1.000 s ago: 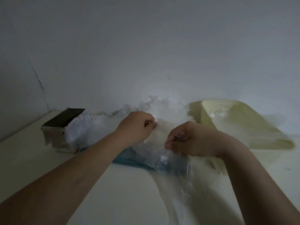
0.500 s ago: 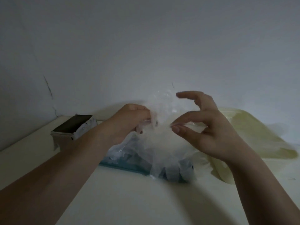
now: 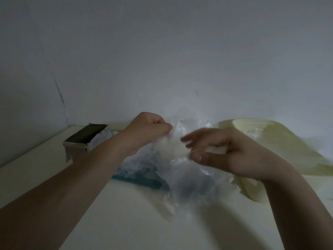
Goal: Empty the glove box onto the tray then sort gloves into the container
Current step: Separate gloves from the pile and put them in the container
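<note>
Most gloves [image 3: 142, 165] lie unsorted

Centre frame, the left hand [image 3: 149, 129] clenches a thin clear plastic glove [image 3: 177, 141] over the heaped flat blue tray [image 3: 144, 183]. Right hand [image 3: 225, 154]: blurred, grip unclear. Grey cardboard glove box [image 3: 86, 139] sits left; pale yellow plastic container [image 3: 288, 147], right, holds few.

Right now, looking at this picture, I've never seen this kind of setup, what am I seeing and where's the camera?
No machine here: a person wears a camera on the head, so the one view looks down at their bare arms. On the table sit an open glove box at the left, a blue tray half buried under a heap of clear gloves, and a pale yellow container at the right. The left hand is a fist gripping clear glove film raised above the heap. The right hand is blurred beside it; whether it pinches the film, I cannot tell.
</note>
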A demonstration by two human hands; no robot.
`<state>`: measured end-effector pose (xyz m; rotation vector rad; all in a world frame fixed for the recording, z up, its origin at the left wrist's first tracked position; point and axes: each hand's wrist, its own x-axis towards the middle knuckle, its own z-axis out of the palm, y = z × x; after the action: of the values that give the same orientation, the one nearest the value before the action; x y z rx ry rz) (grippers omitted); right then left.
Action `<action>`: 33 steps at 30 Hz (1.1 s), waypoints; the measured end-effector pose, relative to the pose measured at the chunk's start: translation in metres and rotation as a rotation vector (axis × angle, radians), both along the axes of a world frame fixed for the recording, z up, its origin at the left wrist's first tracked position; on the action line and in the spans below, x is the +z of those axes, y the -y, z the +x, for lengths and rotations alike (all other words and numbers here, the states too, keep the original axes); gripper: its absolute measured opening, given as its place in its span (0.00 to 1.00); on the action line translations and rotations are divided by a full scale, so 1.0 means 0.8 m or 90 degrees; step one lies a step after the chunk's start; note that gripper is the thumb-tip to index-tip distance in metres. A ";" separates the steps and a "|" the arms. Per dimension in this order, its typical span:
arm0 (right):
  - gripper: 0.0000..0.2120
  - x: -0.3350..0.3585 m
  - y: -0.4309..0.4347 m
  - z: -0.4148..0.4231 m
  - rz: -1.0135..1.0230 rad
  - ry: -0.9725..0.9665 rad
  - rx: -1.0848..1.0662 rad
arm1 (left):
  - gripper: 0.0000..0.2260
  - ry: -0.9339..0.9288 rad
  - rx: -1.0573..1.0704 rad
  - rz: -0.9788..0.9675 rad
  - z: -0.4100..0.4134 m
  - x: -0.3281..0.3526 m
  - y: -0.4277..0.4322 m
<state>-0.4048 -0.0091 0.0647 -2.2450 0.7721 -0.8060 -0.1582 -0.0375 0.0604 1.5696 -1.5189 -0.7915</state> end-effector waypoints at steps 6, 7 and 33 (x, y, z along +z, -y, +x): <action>0.02 -0.012 0.013 0.004 -0.274 -0.029 -0.093 | 0.07 -0.087 -0.172 0.140 -0.019 0.006 -0.009; 0.02 -0.014 0.015 0.003 -0.242 -0.023 -0.089 | 0.05 -0.106 -0.195 0.163 -0.020 0.007 -0.011; 0.05 0.019 0.040 -0.064 0.100 0.351 -0.355 | 0.08 -0.438 -0.043 0.028 -0.042 -0.010 0.020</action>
<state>-0.4558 -0.0412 0.0795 -1.5521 1.1411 -1.4824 -0.1920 -0.0534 0.0528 1.1029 -1.0494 -1.2504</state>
